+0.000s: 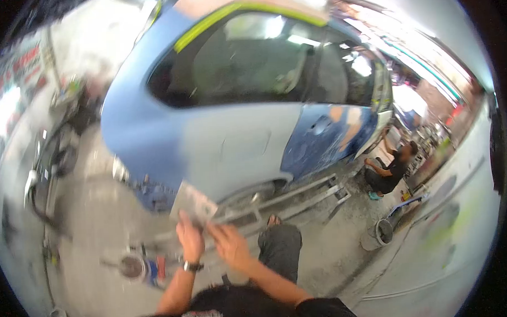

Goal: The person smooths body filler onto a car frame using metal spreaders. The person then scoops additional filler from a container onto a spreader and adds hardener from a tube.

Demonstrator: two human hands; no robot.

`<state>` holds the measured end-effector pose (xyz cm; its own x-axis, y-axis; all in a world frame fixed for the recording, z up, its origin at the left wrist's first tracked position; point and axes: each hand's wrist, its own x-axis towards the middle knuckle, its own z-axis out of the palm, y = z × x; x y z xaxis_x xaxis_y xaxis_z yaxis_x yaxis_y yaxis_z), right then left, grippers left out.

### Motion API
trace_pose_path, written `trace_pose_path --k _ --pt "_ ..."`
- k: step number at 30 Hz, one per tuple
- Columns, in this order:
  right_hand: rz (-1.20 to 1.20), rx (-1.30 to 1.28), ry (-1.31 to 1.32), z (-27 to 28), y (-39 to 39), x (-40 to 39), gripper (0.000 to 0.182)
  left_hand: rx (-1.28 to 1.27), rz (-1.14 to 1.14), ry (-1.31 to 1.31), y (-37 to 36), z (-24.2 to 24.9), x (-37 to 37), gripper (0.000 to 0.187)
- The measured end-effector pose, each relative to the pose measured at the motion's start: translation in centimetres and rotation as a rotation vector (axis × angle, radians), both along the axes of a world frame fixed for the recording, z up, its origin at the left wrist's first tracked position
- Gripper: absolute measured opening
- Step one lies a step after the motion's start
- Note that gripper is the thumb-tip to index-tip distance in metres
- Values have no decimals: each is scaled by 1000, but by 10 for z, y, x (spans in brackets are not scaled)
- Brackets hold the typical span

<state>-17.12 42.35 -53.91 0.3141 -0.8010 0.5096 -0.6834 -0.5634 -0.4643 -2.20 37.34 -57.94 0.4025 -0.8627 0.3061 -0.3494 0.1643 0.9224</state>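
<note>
A flat, pale rectangular sheet (193, 202) is held up in front of the car's lower rear side. My left hand (190, 236), with a watch at the wrist, has its fingers closed on the sheet's lower edge. Beside it on the right, my right hand (228, 243) reaches to the sheet's lower right corner with its fingertips; blur hides whether it grips. Beyond the sheet stands a car body (236, 142) in blue and grey, with yellow-green tape (226, 14) along the top of its windows.
A round container (133, 266) and a red and blue item (157, 269) lie at lower left. Metal rails (300, 204) run beside the car. Another person (391, 170) crouches near the car's far end. A bucket (378, 234) stands at right, beside a pale panel (435, 247).
</note>
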Motion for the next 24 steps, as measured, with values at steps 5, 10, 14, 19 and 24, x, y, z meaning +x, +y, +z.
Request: trace_pose_path --k 5,10,14,19,24 --pt "-18 -12 32 22 -11 4 68 164 -147 524 25 29 -1 58" --pt "67 -63 -41 26 -32 1 64 211 -211 427 33 23 10 52" --pt "23 -12 -162 53 -59 -3 45 231 -341 251 57 -4 -7 46" --pt "-43 -26 -231 75 -50 -21 32 344 -203 1434 16 3 18 39" --pt "264 -328 170 60 -12 1 47 458 -1209 2212 7 -69 32 33"
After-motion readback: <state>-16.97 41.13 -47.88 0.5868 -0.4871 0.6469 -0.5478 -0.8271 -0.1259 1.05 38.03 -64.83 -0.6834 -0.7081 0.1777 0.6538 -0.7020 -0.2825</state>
